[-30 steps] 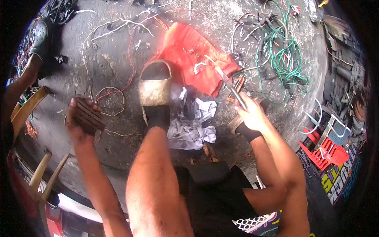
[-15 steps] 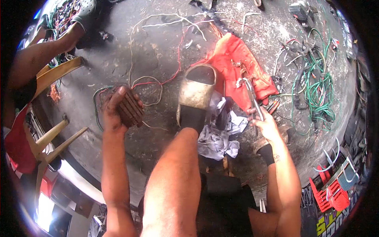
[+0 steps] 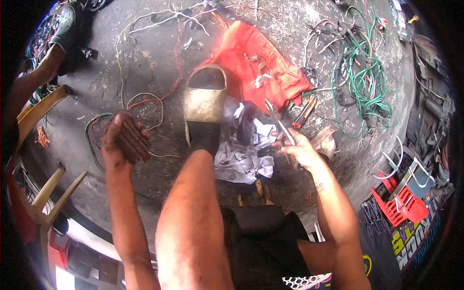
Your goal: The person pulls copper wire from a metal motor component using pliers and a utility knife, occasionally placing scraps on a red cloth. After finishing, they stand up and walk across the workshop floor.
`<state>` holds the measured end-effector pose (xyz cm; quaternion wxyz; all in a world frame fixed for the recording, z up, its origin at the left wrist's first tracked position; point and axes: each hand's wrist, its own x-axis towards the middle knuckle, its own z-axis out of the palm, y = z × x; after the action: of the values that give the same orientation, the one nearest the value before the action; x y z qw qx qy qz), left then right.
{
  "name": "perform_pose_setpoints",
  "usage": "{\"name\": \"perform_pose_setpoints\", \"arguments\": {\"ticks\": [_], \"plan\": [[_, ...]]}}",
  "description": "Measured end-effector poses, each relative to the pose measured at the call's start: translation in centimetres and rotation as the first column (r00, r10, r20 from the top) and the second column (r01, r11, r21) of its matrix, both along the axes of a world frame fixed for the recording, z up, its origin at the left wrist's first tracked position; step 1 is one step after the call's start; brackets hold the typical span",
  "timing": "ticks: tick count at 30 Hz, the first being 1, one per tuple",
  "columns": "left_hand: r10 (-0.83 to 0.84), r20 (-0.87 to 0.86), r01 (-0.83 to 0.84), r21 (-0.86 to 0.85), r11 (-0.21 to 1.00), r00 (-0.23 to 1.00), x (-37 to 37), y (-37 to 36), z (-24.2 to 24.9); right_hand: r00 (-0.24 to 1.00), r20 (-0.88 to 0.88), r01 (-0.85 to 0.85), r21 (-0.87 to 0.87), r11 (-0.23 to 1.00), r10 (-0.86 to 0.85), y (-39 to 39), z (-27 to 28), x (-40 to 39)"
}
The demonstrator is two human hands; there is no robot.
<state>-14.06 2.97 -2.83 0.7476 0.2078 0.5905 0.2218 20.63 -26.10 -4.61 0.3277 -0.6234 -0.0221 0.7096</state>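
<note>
My left hand (image 3: 114, 150) is wrapped around a dark brown ridged block (image 3: 133, 140), its grooved face turned up. On the other side, my right hand (image 3: 305, 152) grips a long, narrow metal tool (image 3: 279, 121) with slim arms like pliers. Its tip points away from me, near the lower edge of a red cloth (image 3: 237, 43). Small whitish and brown scraps (image 3: 262, 79) lie on that cloth. Crumpled pale cloth (image 3: 244, 164) spreads between my sandalled foot (image 3: 205, 104) and my right hand. Orange-and-black handled tools (image 3: 305, 113) rest just beyond the right fingers.
A tangle of green wires (image 3: 365, 79) lies at the right on the dark floor. Loose white and red wires curve across the left. Another person's foot in a clog (image 3: 64, 26) is at upper left, near wooden legs (image 3: 48, 186). Red plastic racks (image 3: 401, 205) stand lower right.
My view has shifted, so most things sit further left. The metal tool's tip has come away from the scraps on the red cloth. My left hand still holds the block.
</note>
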Motion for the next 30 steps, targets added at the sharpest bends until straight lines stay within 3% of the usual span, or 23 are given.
{"name": "perform_pose_setpoints", "arguments": {"ticks": [3,4,5,7,9,11,14,17,18,19,21,23,27,30], "plan": [[0.063,0.031,-0.062,-0.035,0.997,0.998,0.4,-0.6,-0.3,0.996,0.063,-0.072,0.029,0.997,0.070,-0.5,0.2,-0.5],[0.132,0.151,-0.116,-0.108,0.987,0.980,1.1,-0.6,-0.2,0.973,0.164,-0.177,0.076,0.981,0.163,-0.3,0.6,-0.8],[0.209,0.250,-0.169,-0.174,0.970,0.945,1.5,-0.5,0.0,0.975,0.138,-0.186,0.096,0.978,0.172,0.1,1.3,-1.2],[0.220,0.256,-0.167,-0.212,0.963,0.941,3.1,-0.5,0.4,0.979,0.137,-0.166,0.124,0.978,0.148,1.4,3.4,-2.3],[0.200,0.480,-0.060,-0.292,0.955,0.854,4.6,-0.6,0.4,0.999,-0.042,-0.021,0.140,0.990,0.027,3.5,6.8,-3.6],[0.171,0.632,0.014,-0.276,0.961,0.756,6.6,-0.9,0.5,0.991,-0.087,-0.084,0.155,0.984,0.099,5.0,9.4,-4.0],[0.083,0.711,0.125,-0.235,0.964,0.698,8.6,-0.8,0.6,0.979,-0.089,-0.159,0.233,0.960,0.183,6.6,12.3,-4.6],[0.038,0.726,0.140,-0.183,0.973,0.687,10.2,-0.8,1.7,0.970,-0.124,-0.165,0.304,0.938,0.211,7.2,14.0,-4.7],[-0.081,0.689,0.185,-0.079,0.980,0.720,10.5,-0.9,1.8,0.969,-0.121,-0.169,0.302,0.938,0.214,7.3,14.4,-4.8],[-0.078,0.691,0.183,-0.080,0.980,0.718,10.8,-0.9,2.0,0.969,-0.175,-0.117,0.290,0.950,0.173,7.3,14.9,-5.1],[-0.271,0.623,0.234,0.143,0.962,0.734,11.3,-0.8,2.6,0.965,-0.226,-0.068,0.274,0.959,0.133,7.6,15.6,-5.2],[-0.315,0.610,0.259,0.181,0.949,0.727,11.5,-0.7,3.4,0.945,-0.310,-0.037,0.214,0.976,0.104,7.9,16.4,-5.3],[-0.479,0.457,0.361,0.324,0.874,0.750,11.8,-0.1,4.4,0.939,-0.339,-0.009,0.129,0.992,0.052,9.2,17.5,-5.6],[-0.598,0.240,0.438,0.487,0.756,0.765,12.0,0.0,4.8,0.931,-0.364,0.006,0.112,0.994,0.036,9.6,17.8,-5.7]]}}
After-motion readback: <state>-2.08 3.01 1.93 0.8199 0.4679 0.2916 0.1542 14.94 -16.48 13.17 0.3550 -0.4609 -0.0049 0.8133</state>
